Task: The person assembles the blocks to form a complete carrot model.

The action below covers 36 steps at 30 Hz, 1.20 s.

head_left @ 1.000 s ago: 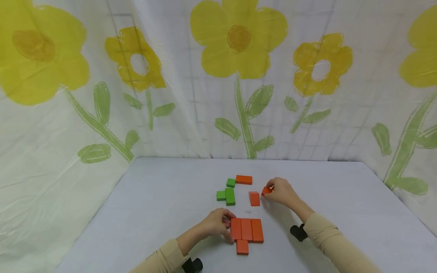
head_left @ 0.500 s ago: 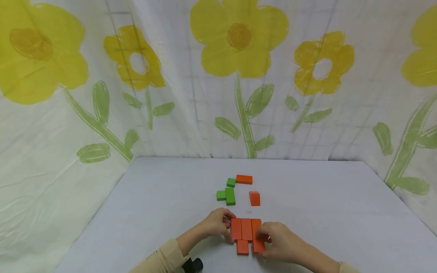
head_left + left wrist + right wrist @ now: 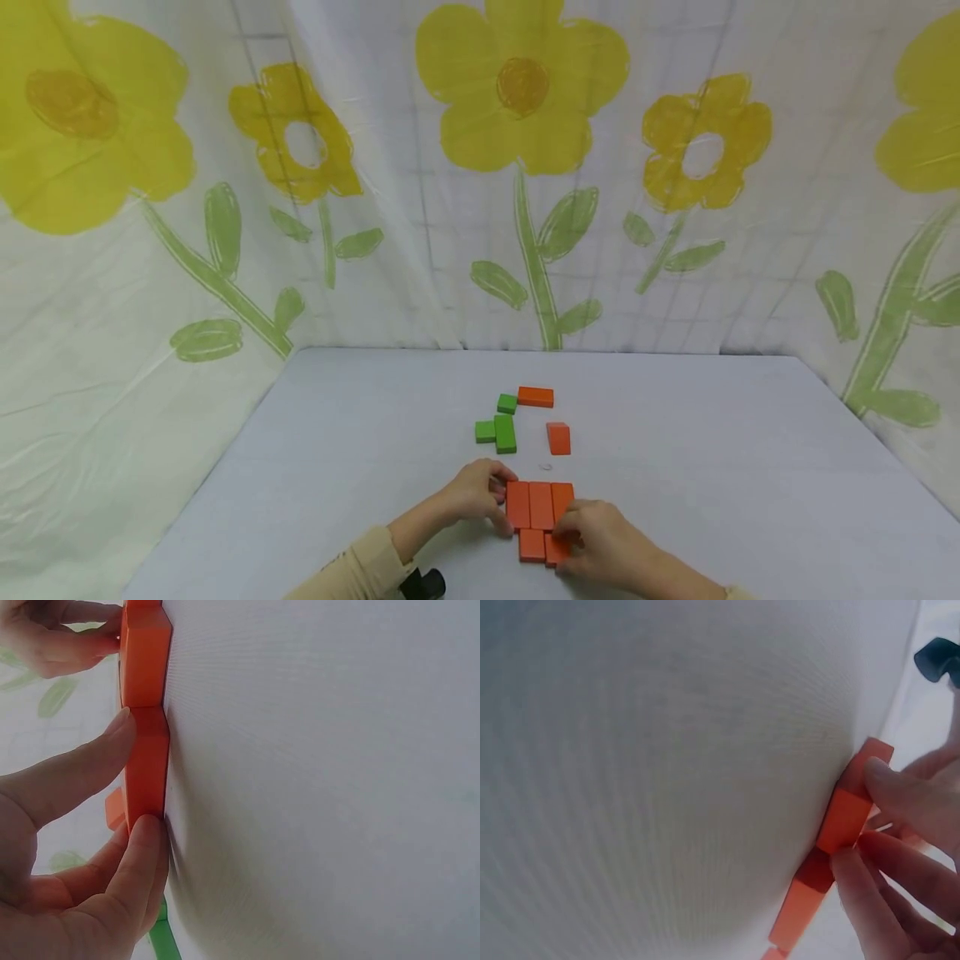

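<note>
Even, bright, diffuse lighting; soft short shadows beneath hands and blocks. Head view sharp, with wide-angle bowing at edges and mild sheen on the flower-print curtain. Wrist views tilted, strongly curved, near fingers blurred, tabletop grainy.

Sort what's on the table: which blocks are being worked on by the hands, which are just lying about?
In hand:
- orange block cluster, three long blocks side by side
- short orange block below it
- small orange block, pinched by right hand
- left hand steadying the cluster's left edge

Lying about:
- green blocks
- far orange block
- loose orange block
</note>
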### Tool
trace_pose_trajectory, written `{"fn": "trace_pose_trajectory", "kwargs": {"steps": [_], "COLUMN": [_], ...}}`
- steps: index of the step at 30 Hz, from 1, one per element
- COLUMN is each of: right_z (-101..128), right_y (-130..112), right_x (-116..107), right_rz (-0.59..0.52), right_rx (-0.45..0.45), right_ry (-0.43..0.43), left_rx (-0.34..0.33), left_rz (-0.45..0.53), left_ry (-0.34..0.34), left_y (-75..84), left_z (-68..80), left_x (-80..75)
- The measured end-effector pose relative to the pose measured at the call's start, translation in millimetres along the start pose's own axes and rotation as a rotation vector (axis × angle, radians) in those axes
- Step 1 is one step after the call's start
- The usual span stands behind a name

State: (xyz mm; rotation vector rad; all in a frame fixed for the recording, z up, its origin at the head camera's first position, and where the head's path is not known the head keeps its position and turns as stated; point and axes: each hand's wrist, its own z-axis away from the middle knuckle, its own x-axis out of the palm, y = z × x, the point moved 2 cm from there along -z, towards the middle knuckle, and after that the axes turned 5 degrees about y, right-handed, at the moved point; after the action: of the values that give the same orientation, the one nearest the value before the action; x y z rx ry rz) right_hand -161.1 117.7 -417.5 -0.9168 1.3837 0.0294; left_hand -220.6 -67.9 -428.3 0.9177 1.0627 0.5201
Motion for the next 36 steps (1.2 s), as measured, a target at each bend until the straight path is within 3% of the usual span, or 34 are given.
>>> {"fn": "trace_pose_trajectory", "kwargs": {"steps": [9, 14, 20, 25, 30, 36], "right_z": [-1, -4, -23, -57, -94, -127], "right_y": [0, 1, 10, 37, 65, 80], "right_x": [2, -4, -30, -48, -47, -35], "right_rz": [0.024, 0.017, 0.062, 0.118, 0.126, 0.159], "right_rx": [-0.031, 0.002, 0.066, 0.104, 0.158, 0.203], "right_ry": [0.037, 0.036, 0.181, 0.289, 0.226, 0.076], "left_rx": [0.0, 0.002, -0.012, -0.006, -0.024, -0.055], "left_rz": [-0.003, -0.007, -0.024, -0.045, -0.043, -0.032], "left_ry": [0.002, 0.003, 0.01, 0.023, 0.037, 0.047], "left_y": [-0.7, -1.0, -1.3, 0.6, 1.9, 2.7], "left_z": [0.1, -0.2, -1.1, -1.4, -2.3, -1.9], "left_x": [-0.1, 0.7, 0.5, 0.3, 3.1, 2.9]}}
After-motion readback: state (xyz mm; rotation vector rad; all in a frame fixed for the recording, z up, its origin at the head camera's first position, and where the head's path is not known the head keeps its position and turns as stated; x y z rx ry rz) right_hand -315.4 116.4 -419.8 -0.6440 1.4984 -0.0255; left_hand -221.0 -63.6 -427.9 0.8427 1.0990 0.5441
